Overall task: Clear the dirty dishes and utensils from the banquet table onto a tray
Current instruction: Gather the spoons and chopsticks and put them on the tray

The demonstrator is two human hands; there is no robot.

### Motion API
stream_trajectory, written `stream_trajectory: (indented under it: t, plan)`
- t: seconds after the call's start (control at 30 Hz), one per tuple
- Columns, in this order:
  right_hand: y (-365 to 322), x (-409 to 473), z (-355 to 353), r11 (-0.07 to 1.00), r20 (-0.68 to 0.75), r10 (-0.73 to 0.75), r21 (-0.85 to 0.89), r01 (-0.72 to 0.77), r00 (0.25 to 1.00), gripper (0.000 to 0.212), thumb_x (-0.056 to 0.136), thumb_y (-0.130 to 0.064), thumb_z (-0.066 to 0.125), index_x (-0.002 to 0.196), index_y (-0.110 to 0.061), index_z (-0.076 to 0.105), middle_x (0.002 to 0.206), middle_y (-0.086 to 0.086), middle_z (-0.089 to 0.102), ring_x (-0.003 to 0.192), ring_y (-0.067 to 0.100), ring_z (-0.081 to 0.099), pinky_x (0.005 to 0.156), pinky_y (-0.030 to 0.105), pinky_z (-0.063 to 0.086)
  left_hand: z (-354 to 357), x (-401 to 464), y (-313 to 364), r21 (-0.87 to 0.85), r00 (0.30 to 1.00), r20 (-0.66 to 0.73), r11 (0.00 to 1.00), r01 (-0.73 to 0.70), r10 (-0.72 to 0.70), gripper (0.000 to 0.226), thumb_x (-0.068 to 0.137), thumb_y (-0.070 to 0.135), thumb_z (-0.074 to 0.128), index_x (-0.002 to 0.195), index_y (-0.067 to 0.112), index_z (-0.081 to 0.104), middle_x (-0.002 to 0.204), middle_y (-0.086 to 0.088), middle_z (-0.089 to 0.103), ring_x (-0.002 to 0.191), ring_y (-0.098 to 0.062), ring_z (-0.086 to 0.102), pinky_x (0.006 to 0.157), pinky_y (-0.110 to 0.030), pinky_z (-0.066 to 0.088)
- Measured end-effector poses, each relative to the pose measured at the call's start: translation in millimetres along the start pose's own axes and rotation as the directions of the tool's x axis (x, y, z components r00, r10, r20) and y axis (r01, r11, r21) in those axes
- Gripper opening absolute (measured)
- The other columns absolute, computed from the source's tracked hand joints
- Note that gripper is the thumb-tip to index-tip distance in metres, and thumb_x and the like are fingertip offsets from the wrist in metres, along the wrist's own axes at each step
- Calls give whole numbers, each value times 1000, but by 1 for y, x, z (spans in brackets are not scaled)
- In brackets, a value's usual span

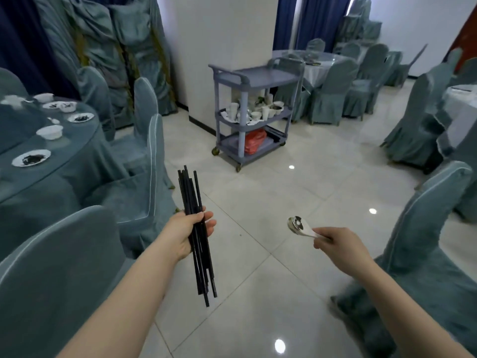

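Observation:
My left hand (187,235) grips a bundle of several black chopsticks (192,192), held nearly upright over the tiled floor. My right hand (338,245) pinches the handles of stacked white spoons (298,224), their bowls pointing left. Ahead stands a grey three-shelf service cart (254,80); its middle shelf carries white cups and bowls (258,111), its bottom shelf a red bag (254,140). At the left, the round banquet table (51,171) in a teal cloth still bears dirty plates (31,157) and white bowls (50,131).
Teal-covered chairs (144,161) ring the table on my left, and another chair (423,228) stands close on my right. A white pillar (222,34) rises behind the cart. More covered tables and chairs (333,91) fill the back right. Glossy tiled floor lies between me and the cart.

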State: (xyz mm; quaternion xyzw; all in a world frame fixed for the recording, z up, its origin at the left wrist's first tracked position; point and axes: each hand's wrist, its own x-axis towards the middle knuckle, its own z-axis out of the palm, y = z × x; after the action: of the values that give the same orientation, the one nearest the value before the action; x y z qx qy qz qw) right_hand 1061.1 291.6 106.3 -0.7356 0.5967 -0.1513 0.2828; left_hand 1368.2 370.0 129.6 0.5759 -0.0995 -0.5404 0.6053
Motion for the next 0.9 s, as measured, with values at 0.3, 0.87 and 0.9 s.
stream_trajectory:
  t: [0.3,0.87,0.9]
  plan:
    - [10,150,-38,998,-127,52,-30,-56,991,20,88,-22,60,105,-22,71,67,-19,59,64,-4,52,53,10,31,104,160,48,41,990,121,996,74,-78,15,99,0,39,97,7,53,83,-8,61,70,-19,61,59,-28,50]
    - [117,356,-152,913,-345,362,-54,-403,866,29,94,-21,53,121,-23,62,102,-6,63,83,4,47,69,18,29,445,437,73,341,801,491,922,184,-341,16,98,-1,41,91,6,54,86,-12,64,54,-19,70,46,-26,56]
    - [128,362,-164,906,-356,376,-52,-419,856,29,94,-21,53,121,-23,62,102,-7,63,83,3,47,69,17,30,471,445,69,358,784,514,918,172,-348,16,97,-1,41,91,5,54,86,-12,64,54,-19,70,46,-26,56]
